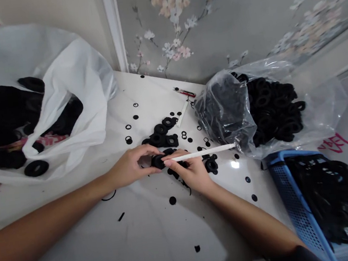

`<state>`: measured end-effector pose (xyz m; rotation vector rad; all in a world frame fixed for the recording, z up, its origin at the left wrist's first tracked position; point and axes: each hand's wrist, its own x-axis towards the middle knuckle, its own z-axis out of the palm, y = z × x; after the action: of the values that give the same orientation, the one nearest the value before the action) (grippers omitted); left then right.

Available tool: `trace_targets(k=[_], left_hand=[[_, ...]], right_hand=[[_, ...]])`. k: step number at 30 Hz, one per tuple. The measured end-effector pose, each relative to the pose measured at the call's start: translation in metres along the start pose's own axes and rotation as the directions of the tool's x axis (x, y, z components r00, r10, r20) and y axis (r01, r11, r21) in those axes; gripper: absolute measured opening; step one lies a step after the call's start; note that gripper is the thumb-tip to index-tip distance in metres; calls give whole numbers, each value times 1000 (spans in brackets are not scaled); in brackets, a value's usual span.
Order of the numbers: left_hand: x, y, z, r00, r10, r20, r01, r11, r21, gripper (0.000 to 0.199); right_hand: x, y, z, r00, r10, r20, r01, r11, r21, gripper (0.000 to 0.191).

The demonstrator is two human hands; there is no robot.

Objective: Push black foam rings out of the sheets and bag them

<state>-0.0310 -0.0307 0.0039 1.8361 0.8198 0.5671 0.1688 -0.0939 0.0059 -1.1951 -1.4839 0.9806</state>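
Our left hand (130,167) is clamped on a black rubber ring (158,162) near the middle of the white tabletop (161,233). Our right hand (189,172), just beside it, pinches a long white plastic stick (204,152). Small black rubber bits (172,200) lie around. A clear plastic bag (222,112) of black rings (269,110) sits far right.

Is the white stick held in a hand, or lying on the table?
Held: the right hand pinches the white stick near one end.
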Motion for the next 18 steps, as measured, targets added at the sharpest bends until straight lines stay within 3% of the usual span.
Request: trace_targets(k=[8,14,18], left_hand=[[-1,1,1,1000,-10,-17,9,1000,-20,35],[-1,4,2,998,-52,-34,52,999,2,34],[-2,7,1,999,-7,-44,9,999,38,33]], right_hand=[[-1,-1,-1,994,-107,14,107,991,-78,11],[-3,3,-1,931,-351,97,365,895,-256,18],[-7,3,-1,915,-388,112,403,861,-311,21]])
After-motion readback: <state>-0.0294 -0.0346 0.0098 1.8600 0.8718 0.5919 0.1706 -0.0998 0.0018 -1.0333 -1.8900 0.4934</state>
